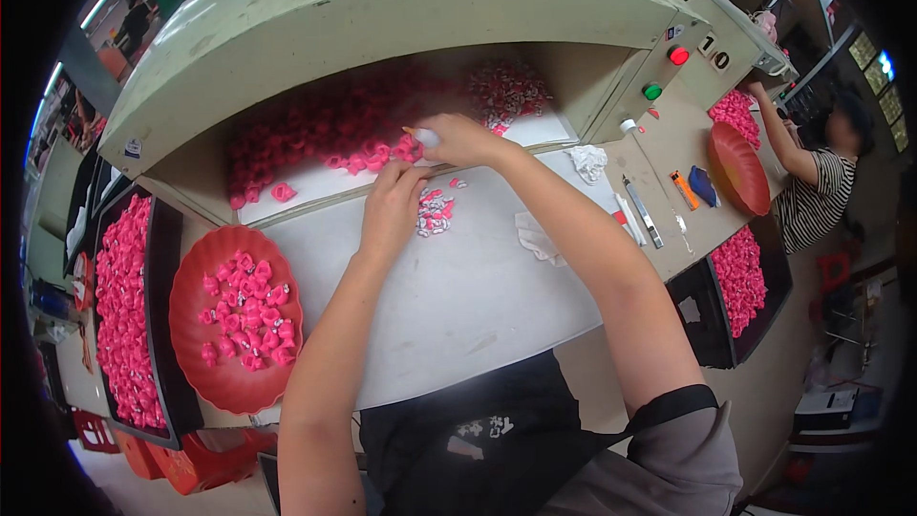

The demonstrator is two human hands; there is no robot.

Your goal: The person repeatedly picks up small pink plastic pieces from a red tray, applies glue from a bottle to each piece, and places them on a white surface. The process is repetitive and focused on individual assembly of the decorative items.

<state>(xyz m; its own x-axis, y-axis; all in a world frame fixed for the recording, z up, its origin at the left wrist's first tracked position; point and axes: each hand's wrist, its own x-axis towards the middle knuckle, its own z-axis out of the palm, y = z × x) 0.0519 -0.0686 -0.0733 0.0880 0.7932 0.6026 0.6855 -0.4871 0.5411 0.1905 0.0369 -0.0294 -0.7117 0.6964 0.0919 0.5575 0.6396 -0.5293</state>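
Note:
At the front edge of a green booth, my right hand (460, 140) is closed round a small white bottle (426, 138) with an orange-yellow tip pointing left. Just below and left of it, my left hand (390, 203) has its fingers bent together. Anything between those fingers is hidden. Pink moulded pieces (368, 157) lie on the booth's white floor close beyond both hands. To the right of my left hand, a small heap of pink-and-white bits (436, 213) rests on the white work surface (439, 315).
A red scalloped bowl (188, 349) of pink pieces stands left, beside a black crate (164, 325) full of them. More small parts (508, 91) are piled inside the booth. Right lie crumpled tissue (589, 162), a craft knife (643, 213) and an orange tool (684, 190). Another person (812, 162) works at far right.

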